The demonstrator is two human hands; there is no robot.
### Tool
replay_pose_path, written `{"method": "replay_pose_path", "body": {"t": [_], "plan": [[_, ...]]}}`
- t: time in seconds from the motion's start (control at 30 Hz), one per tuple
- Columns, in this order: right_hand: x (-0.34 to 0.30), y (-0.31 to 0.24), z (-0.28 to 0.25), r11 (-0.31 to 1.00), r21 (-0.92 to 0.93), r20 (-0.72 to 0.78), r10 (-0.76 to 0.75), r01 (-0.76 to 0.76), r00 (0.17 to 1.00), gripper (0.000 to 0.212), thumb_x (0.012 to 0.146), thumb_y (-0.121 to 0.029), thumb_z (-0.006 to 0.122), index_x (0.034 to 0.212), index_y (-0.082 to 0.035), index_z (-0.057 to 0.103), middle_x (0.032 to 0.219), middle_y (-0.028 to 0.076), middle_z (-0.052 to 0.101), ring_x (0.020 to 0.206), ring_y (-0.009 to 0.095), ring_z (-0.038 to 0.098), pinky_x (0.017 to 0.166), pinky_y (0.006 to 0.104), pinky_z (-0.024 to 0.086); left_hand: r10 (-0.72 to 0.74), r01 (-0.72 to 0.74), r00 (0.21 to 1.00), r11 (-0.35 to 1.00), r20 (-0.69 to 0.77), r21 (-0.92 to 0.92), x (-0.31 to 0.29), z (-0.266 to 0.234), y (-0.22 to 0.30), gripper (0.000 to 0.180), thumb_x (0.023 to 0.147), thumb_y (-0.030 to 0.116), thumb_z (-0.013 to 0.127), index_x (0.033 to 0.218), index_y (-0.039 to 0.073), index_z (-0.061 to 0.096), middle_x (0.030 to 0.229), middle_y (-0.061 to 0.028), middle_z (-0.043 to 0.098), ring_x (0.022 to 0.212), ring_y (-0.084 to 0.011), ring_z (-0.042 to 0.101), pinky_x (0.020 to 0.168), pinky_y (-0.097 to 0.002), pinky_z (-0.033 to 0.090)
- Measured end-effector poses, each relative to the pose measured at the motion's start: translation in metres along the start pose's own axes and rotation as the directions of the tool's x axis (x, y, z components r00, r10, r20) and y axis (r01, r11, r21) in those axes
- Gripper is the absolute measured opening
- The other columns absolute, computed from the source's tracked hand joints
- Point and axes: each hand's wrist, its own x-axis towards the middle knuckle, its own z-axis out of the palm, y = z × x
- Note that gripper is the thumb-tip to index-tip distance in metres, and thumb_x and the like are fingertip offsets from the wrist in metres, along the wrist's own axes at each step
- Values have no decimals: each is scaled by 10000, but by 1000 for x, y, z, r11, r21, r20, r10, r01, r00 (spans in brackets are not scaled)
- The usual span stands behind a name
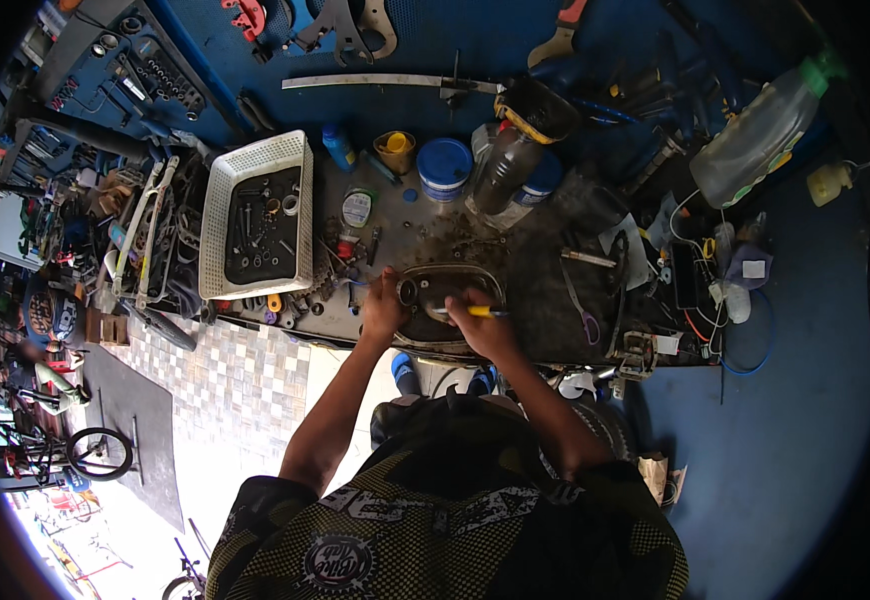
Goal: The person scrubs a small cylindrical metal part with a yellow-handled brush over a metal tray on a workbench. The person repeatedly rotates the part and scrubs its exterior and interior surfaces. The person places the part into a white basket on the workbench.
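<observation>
At the bench's front edge my left hand (385, 310) is closed on a small dark metal ring (408, 292), held upright between thumb and fingers. My right hand (473, 322) grips a thin tool with a yellow handle (488, 312). Its pale tip points left toward the ring, a little apart from it; the kind of tool is too small to make out. Both hands are over a dark, shallow, rounded tray (455, 267) with a light rim. A small washer-like piece (424, 284) lies inside the tray.
Left on the bench stands a white perforated basket (207, 220) with metal parts. Behind the tray are a blue-lidded tub (445, 165), a dark bottle (503, 178) and a clear bottle (356, 208). Purple-handled scissors (589, 325) lie right. A large jug (760, 140) hangs at the upper right.
</observation>
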Motion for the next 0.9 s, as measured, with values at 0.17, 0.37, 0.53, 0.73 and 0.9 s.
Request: {"method": "replay_pose_path", "body": {"t": [0.17, 0.37, 0.53, 0.73, 0.9], "plan": [[7, -18, 13, 997, -75, -47, -17, 13, 999, 380, 1031, -399, 701, 877, -54, 652, 766, 1, 664, 721, 86, 603, 676, 267, 476, 258, -254, 966, 935, 14, 247, 1, 6, -6, 561, 1120, 460, 378, 1109, -17, 673, 864, -195, 690, 723, -298, 674, 630, -424, 512], [-1, -33, 9, 961, -222, 26, -165, 167, 986, 307, 1014, -321, 731, 919, -34, 676, 722, 15, 619, 685, 76, 566, 632, 276, 469, 45, -49, 999, 979, 23, 197, -3, 2, -3, 559, 1119, 438, 360, 1135, -32, 663, 860, -213, 681, 700, -307, 644, 664, -433, 509], [0, -41, 6, 921, -302, 60, -240, 247, 969, 283, 1000, -297, 741, 939, -25, 690, 759, 44, 678, 690, 88, 621, 641, 285, 498, 112, -119, 992, 982, 51, 148, 2, 1, 1, 523, 1106, 419, 374, 1173, -12, 662, 809, -138, 637, 620, -223, 603, 542, -375, 483], [-2, -46, 4, 912, -218, 97, -335, 348, 937, 256, 988, -273, 758, 969, -22, 715, 775, 60, 702, 701, 105, 666, 642, 288, 513, -14, 6, 996, 997, 88, 81, -6, 0, 10, 508, 1079, 415, 392, 1208, 3, 659, 859, -112, 635, 672, -210, 610, 516, -359, 498], [-1, -49, 3, 838, -331, 92, -428, 433, 899, 227, 982, -247, 761, 976, -24, 724, 805, 89, 703, 717, 147, 685, 657, 316, 523, -58, 45, 994, 990, 94, 136, -9, 2, 17, 505, 1069, 411, 404, 1242, -1, 640, 933, -149, 656, 693, -229, 637, 518, -381, 519]]}}
